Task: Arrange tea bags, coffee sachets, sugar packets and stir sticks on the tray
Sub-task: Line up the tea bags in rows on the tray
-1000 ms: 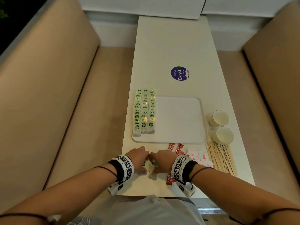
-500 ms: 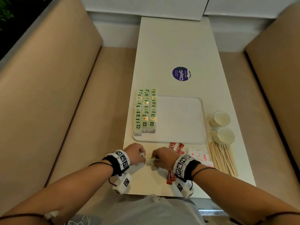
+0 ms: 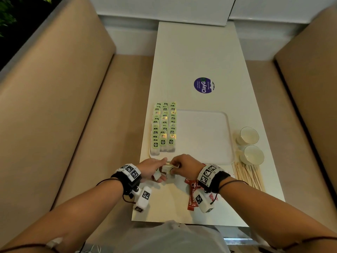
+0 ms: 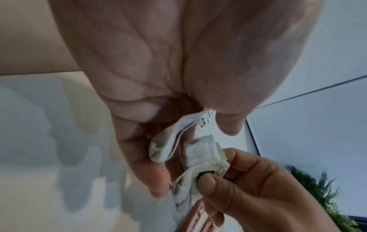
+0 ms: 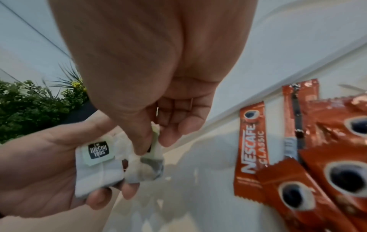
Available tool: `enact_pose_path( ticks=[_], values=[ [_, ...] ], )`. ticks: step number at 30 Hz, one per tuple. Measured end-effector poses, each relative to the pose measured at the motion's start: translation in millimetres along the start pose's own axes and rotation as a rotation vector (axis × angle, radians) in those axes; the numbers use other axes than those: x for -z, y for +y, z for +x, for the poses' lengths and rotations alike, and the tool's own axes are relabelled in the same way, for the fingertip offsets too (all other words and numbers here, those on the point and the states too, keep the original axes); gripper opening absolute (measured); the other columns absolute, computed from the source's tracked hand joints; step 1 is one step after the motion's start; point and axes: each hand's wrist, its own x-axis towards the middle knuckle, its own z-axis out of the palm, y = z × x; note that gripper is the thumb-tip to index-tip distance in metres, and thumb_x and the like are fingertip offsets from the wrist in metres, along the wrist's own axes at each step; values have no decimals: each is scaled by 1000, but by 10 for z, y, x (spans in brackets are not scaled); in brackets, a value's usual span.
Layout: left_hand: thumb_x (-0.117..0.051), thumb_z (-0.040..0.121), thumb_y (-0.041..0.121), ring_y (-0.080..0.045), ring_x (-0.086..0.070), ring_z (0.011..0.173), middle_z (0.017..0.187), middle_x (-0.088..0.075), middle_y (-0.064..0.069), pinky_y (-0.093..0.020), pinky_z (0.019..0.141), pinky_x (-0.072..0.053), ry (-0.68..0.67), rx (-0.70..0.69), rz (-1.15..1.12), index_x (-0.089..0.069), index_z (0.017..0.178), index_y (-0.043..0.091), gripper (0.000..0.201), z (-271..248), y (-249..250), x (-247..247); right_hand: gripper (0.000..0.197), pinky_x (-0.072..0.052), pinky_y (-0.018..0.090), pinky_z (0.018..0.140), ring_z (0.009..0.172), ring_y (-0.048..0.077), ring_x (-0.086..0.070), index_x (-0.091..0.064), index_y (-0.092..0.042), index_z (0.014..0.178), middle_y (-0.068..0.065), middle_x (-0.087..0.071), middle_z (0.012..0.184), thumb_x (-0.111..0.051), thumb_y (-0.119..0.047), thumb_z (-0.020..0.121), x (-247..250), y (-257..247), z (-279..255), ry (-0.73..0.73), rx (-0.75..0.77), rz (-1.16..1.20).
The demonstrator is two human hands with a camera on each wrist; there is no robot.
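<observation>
Just in front of the white tray [image 3: 206,143], my two hands meet above the table. My left hand [image 3: 159,171] cradles a white tea bag [image 4: 165,149] with a green tag [image 5: 97,149] in its curled fingers. My right hand [image 3: 174,168] pinches the tag of a second tea bag [image 4: 200,154] between thumb and forefinger, and that bag touches the first. Three rows of green-tagged tea bags [image 3: 164,125] fill the tray's left side. Red coffee sachets [image 3: 191,197] lie under my right wrist. Wooden stir sticks [image 3: 249,177] lie to the right.
Two white cups [image 3: 248,136] stand right of the tray, beyond the sticks. A purple round sticker [image 3: 203,85] marks the table farther back. Beige benches [image 3: 54,115] flank the narrow table. The tray's middle and right are bare.
Both hands rose off the table and moved forward to the tray's front edge, bringing tea bags with them. They parted briefly, then came together again.
</observation>
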Motion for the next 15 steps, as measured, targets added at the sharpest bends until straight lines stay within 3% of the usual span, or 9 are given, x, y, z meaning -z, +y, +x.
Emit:
enact_pose_path(
  ticks=[4, 9, 13, 15],
  values=[
    [-63, 97, 38, -25, -71, 84, 101, -70, -15, -35, 76, -57, -37, -59, 30, -68, 111, 10, 32, 18, -6, 44, 18, -40, 19, 63, 64, 0, -52, -73, -16, 97, -10, -62, 76, -75, -29, 86, 28, -32, 69, 5, 13, 68],
    [-59, 100, 20, -28, -69, 81, 89, -74, -11, -33, 67, -59, 4, -111, -48, -64, 113, 9, 17, -34, 23, 100, 18, -38, 20, 63, 64, 2, -49, -70, -19, 98, -11, -56, 74, -75, -33, 88, 33, -50, 144, 19, 24, 80],
    [-60, 99, 12, -29, -73, 80, 89, -72, -15, -32, 60, -58, 68, -110, -120, -52, 128, 9, 30, -4, -5, 167, 27, -48, 24, 71, 73, 8, -59, -65, -22, 115, -4, -65, 87, -73, -31, 91, 61, -45, 203, 45, -8, 148],
    [-65, 96, 13, -26, -74, 80, 90, -73, -12, -31, 61, -58, 53, -125, -150, -52, 126, 10, 33, -7, -24, 175, 33, -54, 28, 79, 80, 12, -65, -61, -23, 124, -2, -67, 93, -71, -29, 93, 70, -44, 225, 64, -24, 182]
  ],
)
